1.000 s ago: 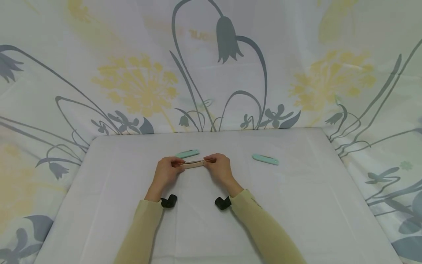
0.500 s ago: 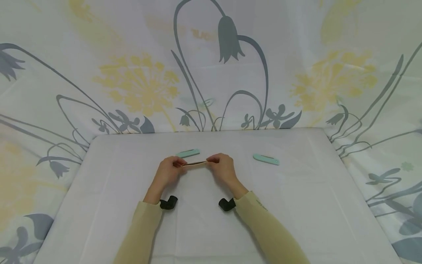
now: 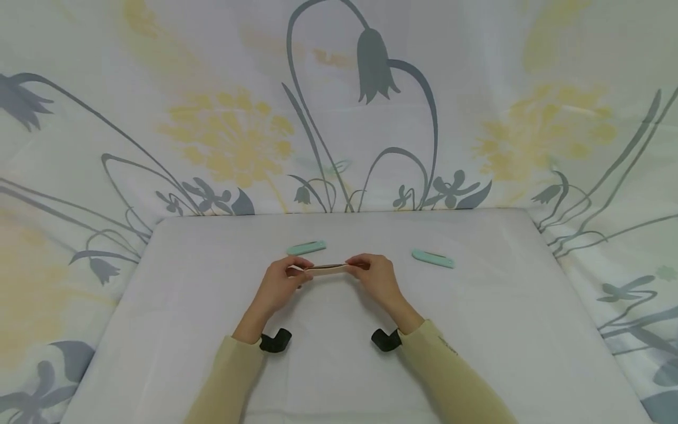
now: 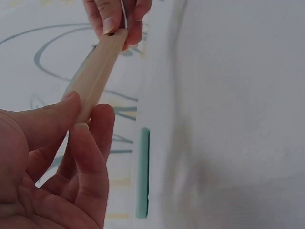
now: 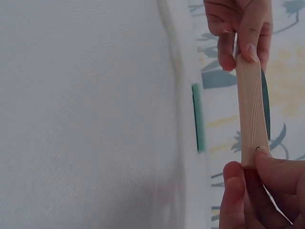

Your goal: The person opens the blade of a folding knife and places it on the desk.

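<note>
In the head view, the left hand (image 3: 281, 284) and right hand (image 3: 377, 277) hold a long, flat, beige strip (image 3: 327, 270), perhaps wood or plastic, near a mint-green, round-ended flat bar (image 3: 306, 248). Since half a second ago the wrists have spread and more pale side shows, suggesting tilting in the fingers, not setting down.

Left wrist view: left thumb and fingers pinch one end.

Right wrist view: right thumb and fingers pinch the opposite end.

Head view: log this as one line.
left hand: pinches one end of beige strip; right hand: pinches other end; left mint piece: on white table; right mint piece: on table
</note>
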`<state>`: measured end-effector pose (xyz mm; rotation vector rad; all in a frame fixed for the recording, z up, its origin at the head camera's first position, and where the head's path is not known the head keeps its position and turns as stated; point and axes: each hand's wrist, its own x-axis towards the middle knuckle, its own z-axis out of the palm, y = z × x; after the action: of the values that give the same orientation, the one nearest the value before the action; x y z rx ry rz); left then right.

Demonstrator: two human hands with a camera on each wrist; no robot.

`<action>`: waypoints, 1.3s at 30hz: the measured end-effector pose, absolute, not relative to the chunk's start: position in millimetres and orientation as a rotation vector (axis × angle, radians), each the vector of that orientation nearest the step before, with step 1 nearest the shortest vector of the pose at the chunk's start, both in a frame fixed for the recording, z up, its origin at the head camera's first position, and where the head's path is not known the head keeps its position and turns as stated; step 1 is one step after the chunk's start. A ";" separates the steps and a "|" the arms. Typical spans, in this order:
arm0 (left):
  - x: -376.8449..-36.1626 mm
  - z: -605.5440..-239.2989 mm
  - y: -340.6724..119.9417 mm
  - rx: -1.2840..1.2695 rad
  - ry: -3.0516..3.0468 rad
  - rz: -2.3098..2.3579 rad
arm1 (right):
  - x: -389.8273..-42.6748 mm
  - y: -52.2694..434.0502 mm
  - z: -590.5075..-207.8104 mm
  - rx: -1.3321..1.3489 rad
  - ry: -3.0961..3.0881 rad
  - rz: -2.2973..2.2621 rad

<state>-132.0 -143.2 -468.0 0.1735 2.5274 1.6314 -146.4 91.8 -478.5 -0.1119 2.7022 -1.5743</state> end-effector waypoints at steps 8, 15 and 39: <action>-120.3 -464.9 -130.0 0.163 2.447 1.720 | -130.1 110.1 -469.6 -0.138 2.647 -1.647; -111.6 -457.8 -122.0 0.103 2.385 1.787 | -116.3 114.1 -461.3 -0.186 2.646 -1.631; -85.4 -470.9 -105.0 0.247 2.231 1.795 | -86.5 128.7 -463.2 -0.477 2.487 -1.674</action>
<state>-85.4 -105.0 -470.9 0.2471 2.2305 1.7951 -86.5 128.7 -463.2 -0.4774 2.4865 -1.6735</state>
